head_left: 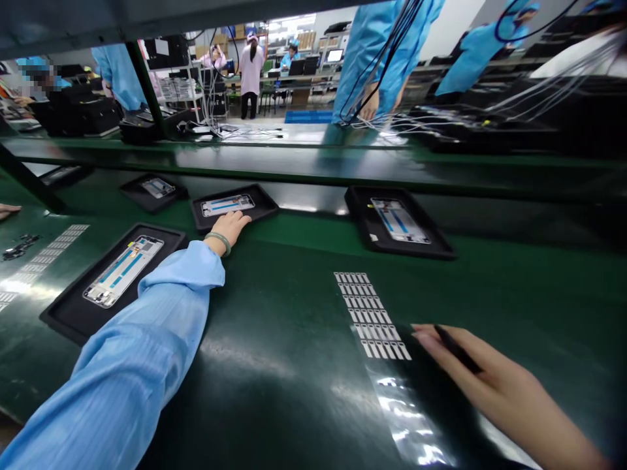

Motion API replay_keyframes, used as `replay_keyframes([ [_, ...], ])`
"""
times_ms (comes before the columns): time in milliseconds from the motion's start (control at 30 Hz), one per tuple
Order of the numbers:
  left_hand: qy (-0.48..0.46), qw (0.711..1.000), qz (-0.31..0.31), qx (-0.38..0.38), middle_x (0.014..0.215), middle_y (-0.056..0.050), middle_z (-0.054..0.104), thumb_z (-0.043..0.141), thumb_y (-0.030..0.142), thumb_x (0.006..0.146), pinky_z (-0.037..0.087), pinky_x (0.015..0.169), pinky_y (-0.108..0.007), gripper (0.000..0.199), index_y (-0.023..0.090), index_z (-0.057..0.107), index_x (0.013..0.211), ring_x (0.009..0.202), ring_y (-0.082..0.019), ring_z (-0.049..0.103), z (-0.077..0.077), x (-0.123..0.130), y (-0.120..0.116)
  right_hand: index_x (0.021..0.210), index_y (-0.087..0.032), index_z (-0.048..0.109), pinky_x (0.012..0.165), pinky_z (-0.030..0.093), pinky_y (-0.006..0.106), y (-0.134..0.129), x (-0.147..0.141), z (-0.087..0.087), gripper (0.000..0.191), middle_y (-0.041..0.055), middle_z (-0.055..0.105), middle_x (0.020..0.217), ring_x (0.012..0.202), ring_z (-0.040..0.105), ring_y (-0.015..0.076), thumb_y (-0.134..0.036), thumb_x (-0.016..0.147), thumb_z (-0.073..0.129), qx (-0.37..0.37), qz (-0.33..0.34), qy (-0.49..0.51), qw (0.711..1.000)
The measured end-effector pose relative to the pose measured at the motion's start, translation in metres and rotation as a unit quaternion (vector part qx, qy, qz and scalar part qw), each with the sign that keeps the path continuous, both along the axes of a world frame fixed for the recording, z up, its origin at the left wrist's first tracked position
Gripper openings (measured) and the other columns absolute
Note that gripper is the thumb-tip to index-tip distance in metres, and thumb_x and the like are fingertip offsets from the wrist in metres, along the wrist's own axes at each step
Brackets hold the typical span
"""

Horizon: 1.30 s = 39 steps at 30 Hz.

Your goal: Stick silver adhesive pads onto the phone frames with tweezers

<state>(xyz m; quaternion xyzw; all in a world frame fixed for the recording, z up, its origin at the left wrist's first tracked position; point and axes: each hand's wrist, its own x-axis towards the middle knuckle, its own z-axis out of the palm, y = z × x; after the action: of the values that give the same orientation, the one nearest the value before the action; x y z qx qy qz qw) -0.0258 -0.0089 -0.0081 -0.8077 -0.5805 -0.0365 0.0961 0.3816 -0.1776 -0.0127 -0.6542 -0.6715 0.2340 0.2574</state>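
Note:
My left hand [229, 230], with a green bangle at the wrist, reaches out to the near edge of a black tray [267, 203] that holds a phone frame [228, 205]. Its fingers lie over the tray edge, spread a little. At the right, my right hand [473, 362] is closed around a dark pen-like tool [456, 349]. The fingertips are just right of a sheet of small white labels [372, 316], whose clear lower part runs toward me. Under my left sleeve, another black tray [68, 316] bears a phone frame [122, 271].
One black tray [360, 225] with a phone frame stands at the right back, another tray [134, 192] at the left back. More label strips [46, 258] and small black parts [20, 247] lie far left. Behind a raised ledge [294, 160], people and cables are visible.

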Motion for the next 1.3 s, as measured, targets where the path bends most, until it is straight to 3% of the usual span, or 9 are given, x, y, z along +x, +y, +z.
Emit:
replay_keyframes([
  [167, -0.028, 0.998, 0.05, 0.029, 0.121, -0.009, 0.053, 0.053, 0.032, 0.089, 0.045, 0.091, -0.046, 0.032, 0.016, 0.053, 0.117, 0.108, -0.023, 0.054, 0.002, -0.001, 0.005, 0.102, -0.039, 0.062, 0.072, 0.056, 0.04, 0.002, -0.001, -0.011, 0.041, 0.0071, 0.063, 0.115, 0.1, 0.061, 0.0298, -0.059, 0.066, 0.064, -0.011, 0.052, -0.021, 0.998],
  [267, -0.062, 0.996, 0.049, 0.041, 0.136, -0.016, 0.042, 0.045, 0.021, 0.092, 0.027, 0.105, -0.055, 0.033, 0.011, 0.047, 0.124, 0.128, -0.028, 0.038, 0.002, 0.017, -0.003, 0.106, -0.041, 0.062, 0.081, 0.054, 0.043, 0.004, -0.005, -0.016, 0.043, 0.0029, 0.057, 0.125, 0.105, 0.059, 0.0295, -0.059, 0.067, 0.064, -0.018, 0.098, -0.072, 0.992],
  [367, -0.099, 0.994, -0.036, 0.005, 0.145, -0.016, 0.031, 0.035, 0.019, 0.094, 0.018, 0.111, -0.05, 0.04, 0.01, 0.036, 0.134, 0.136, -0.023, 0.026, -0.002, 0.055, -0.03, 0.109, -0.039, 0.061, 0.084, 0.053, 0.043, 0.003, -0.015, -0.016, 0.04, 0.0002, 0.055, 0.129, 0.109, 0.057, 0.0278, -0.059, 0.074, 0.058, 0.002, 0.124, -0.111, 0.986],
  [467, -0.131, 0.974, -0.171, -0.067, 0.145, -0.007, 0.035, 0.038, 0.046, 0.092, 0.023, 0.111, -0.043, 0.052, 0.018, 0.033, 0.137, 0.136, -0.017, 0.027, -0.008, 0.104, -0.077, 0.109, -0.033, 0.062, 0.082, 0.054, 0.043, 0.001, -0.028, -0.015, 0.04, 0.0023, 0.055, 0.127, 0.108, 0.058, 0.0275, -0.056, 0.077, 0.055, 0.043, 0.139, -0.131, 0.981],
  [533, -0.152, 0.955, -0.233, -0.108, 0.146, -0.008, 0.034, 0.034, 0.059, 0.089, 0.018, 0.112, -0.049, 0.065, 0.018, 0.029, 0.139, 0.136, -0.02, 0.026, -0.01, 0.131, -0.109, 0.107, -0.029, 0.063, 0.078, 0.055, 0.04, -0.002, -0.035, -0.014, 0.038, 0.0037, 0.057, 0.125, 0.104, 0.06, 0.0265, -0.053, 0.079, 0.055, 0.063, 0.137, -0.138, 0.979],
  [667, -0.168, 0.934, -0.257, -0.186, 0.148, -0.013, 0.025, 0.03, 0.068, 0.084, 0.001, 0.109, -0.062, 0.081, 0.01, 0.025, 0.141, 0.139, -0.027, 0.018, -0.013, 0.162, -0.146, 0.11, -0.029, 0.062, 0.071, 0.056, 0.034, -0.007, -0.037, -0.009, 0.034, 0.0041, 0.056, 0.126, 0.098, 0.062, 0.0225, -0.046, 0.082, 0.055, 0.056, 0.143, -0.122, 0.981],
  [900, -0.145, 0.935, -0.257, -0.197, 0.148, -0.01, 0.027, 0.043, 0.057, 0.086, -0.001, 0.106, -0.066, 0.067, 0.016, 0.031, 0.138, 0.138, -0.025, 0.02, -0.017, 0.154, -0.144, 0.113, -0.028, 0.059, 0.081, 0.053, 0.035, -0.012, -0.032, -0.006, 0.037, 0.003, 0.059, 0.122, 0.108, 0.058, 0.0228, -0.046, 0.08, 0.059, 0.017, 0.175, -0.084, 0.981],
  [1033, -0.171, 0.926, -0.266, -0.207, 0.146, -0.008, 0.033, 0.048, 0.043, 0.088, 0.001, 0.106, -0.066, 0.052, 0.02, 0.039, 0.134, 0.137, -0.024, 0.023, -0.015, 0.138, -0.142, 0.111, -0.026, 0.059, 0.077, 0.052, 0.034, -0.014, -0.047, -0.006, 0.032, 0.0035, 0.063, 0.109, 0.095, 0.062, 0.0202, -0.043, 0.084, 0.057, 0.027, 0.18, -0.06, 0.981],
  [1300, -0.32, 0.868, -0.27, -0.268, 0.127, -0.004, 0.057, 0.052, 0.027, 0.088, 0.0, 0.111, -0.056, 0.028, 0.023, 0.056, 0.116, 0.127, -0.02, 0.042, -0.011, 0.123, -0.142, 0.096, -0.02, 0.065, 0.075, 0.049, 0.031, -0.017, -0.068, -0.01, 0.026, 0.005, 0.067, 0.092, 0.084, 0.062, 0.0194, -0.041, 0.082, 0.059, 0.041, 0.138, 0.085, 0.986],
])
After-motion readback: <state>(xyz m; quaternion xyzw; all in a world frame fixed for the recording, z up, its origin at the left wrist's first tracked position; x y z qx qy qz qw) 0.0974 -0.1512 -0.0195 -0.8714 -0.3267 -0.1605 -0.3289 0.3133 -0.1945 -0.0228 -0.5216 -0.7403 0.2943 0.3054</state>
